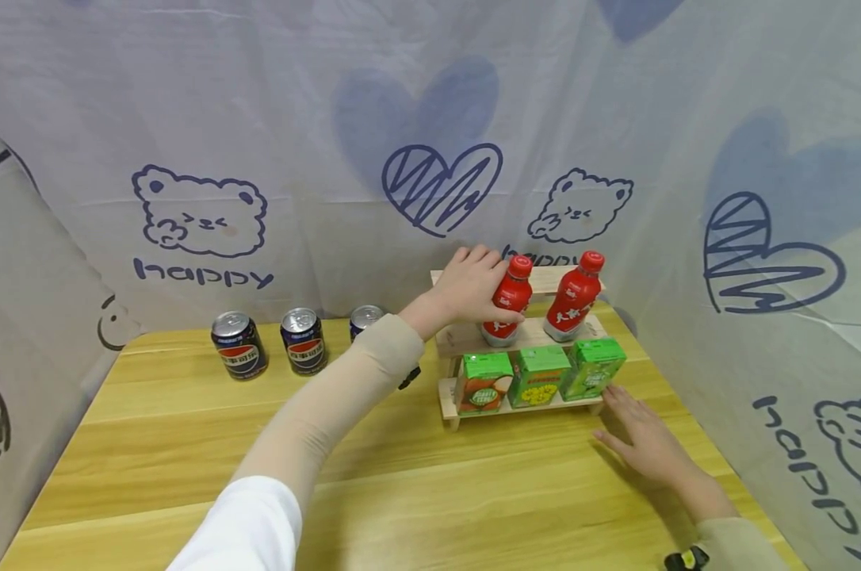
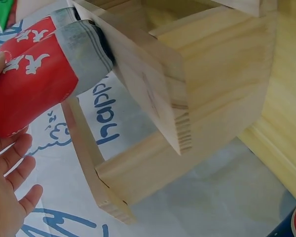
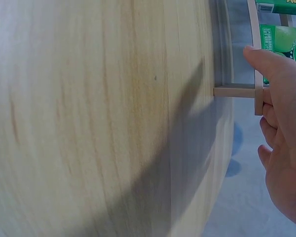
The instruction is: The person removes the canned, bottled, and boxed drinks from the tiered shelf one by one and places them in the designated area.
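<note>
The left hand [image 1: 469, 289] reaches over the wooden tiered rack [image 1: 459, 339] and holds the left red bottle [image 1: 500, 337] on the middle tier. Its thumb lies across the bottle's front; in the left wrist view other fingers [image 2: 20, 165] are spread beside it. A second red bottle [image 1: 573, 297] stands to the right. Three green drink cartons, the left [image 1: 484, 385], middle [image 1: 539, 377] and right [image 1: 593, 369], line the lower tier. At the rack's right end, the right hand [image 1: 644, 440] has fairly straight fingers at the lower shelf's corner, its thumb out in front.
Three dark blue cola cans, the left [image 1: 239, 345], middle [image 1: 304, 341] and right [image 1: 365, 319], stand left of the rack, the right one partly behind the left arm. Printed cloth [image 1: 316, 159] hangs behind and beside the wooden table [image 1: 188, 452].
</note>
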A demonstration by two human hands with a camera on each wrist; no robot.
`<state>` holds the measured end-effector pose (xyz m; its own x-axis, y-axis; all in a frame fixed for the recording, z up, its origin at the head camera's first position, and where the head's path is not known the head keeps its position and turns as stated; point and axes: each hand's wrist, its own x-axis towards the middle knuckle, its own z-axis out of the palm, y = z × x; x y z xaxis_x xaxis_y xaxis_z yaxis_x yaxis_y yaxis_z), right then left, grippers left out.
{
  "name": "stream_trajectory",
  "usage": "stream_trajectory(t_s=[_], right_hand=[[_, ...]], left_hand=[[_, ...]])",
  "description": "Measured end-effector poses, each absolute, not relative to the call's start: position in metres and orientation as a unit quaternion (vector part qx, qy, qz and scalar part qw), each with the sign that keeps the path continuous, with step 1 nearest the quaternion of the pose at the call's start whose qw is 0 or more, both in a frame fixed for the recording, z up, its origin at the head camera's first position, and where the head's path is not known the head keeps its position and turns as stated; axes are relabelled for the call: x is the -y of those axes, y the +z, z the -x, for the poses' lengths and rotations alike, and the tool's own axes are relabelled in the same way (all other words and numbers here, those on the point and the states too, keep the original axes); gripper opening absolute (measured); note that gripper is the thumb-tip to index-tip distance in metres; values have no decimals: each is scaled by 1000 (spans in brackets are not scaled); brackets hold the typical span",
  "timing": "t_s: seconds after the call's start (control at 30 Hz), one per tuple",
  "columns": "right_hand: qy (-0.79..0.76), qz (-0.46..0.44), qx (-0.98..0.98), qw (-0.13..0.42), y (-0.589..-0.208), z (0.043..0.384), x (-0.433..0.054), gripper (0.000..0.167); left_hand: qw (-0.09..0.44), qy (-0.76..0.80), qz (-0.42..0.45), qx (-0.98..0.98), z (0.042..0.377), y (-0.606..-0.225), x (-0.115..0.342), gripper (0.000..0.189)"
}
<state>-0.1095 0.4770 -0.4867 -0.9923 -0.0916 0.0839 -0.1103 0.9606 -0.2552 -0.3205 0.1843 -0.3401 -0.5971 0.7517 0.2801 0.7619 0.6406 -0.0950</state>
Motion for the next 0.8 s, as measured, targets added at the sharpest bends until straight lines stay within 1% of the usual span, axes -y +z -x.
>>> stream_trajectory(t_s=[0.4,0.6,0.8], right_hand=[[126,-53,990,39,-487,110,-476,77],[133,-56,989,44,-485,109,-474,76],[133,-58,989,43,-483,108,-472,75]], left_hand=[[170,-17,417,892,317,-339,-183,86],[170,-27,411,895,313,-341,-175,85],[183,-63,409,892,312,-344,-163,81]])
